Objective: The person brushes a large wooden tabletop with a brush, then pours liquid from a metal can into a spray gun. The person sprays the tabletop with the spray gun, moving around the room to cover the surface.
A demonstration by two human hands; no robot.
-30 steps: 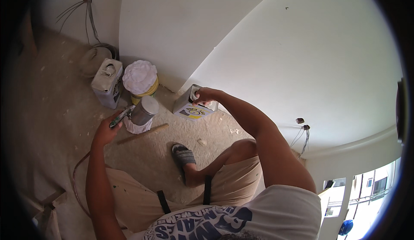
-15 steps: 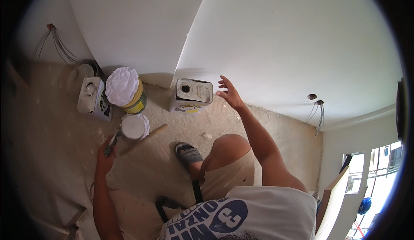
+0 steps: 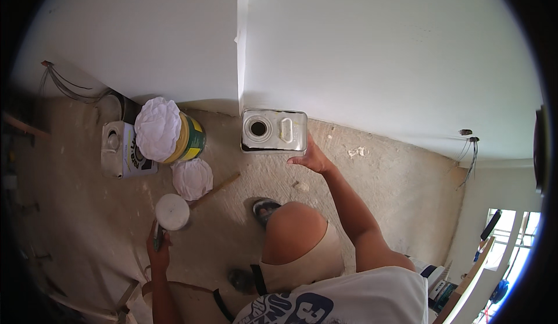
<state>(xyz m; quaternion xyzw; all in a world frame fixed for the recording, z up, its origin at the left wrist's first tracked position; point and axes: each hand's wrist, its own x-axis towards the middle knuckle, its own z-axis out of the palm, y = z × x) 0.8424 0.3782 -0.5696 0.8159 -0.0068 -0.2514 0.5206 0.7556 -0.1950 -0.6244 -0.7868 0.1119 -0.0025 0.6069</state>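
My right hand [image 3: 314, 157] grips the near right corner of a rectangular metal can [image 3: 285, 145], thumb along its front edge. The can's top faces up with a round open hole and a small handle; whether it is off the floor I cannot tell. My left hand [image 3: 158, 249] is closed round a dark green handle [image 3: 157, 235]. At the handle's far end is a white, round, pot-like piece [image 3: 172, 212], above the floor. A crumpled white cloth or paper bundle [image 3: 193, 180] lies beyond it, beside a wooden stick [image 3: 216, 191].
A yellow and green bucket [image 3: 190, 138] topped with crumpled white material [image 3: 157, 121] stands at left, beside another metal can [image 3: 113, 160]. White walls [image 3: 383, 56] meet the rough floor [image 3: 401, 193] behind. Loose wires [image 3: 473, 156] hang at right. My knee [image 3: 295, 234] is between my arms.
My right hand has come down from beside the wall and taken hold of the metal can. My left hand has drawn the round white piece nearer, off the crumpled white bundle.
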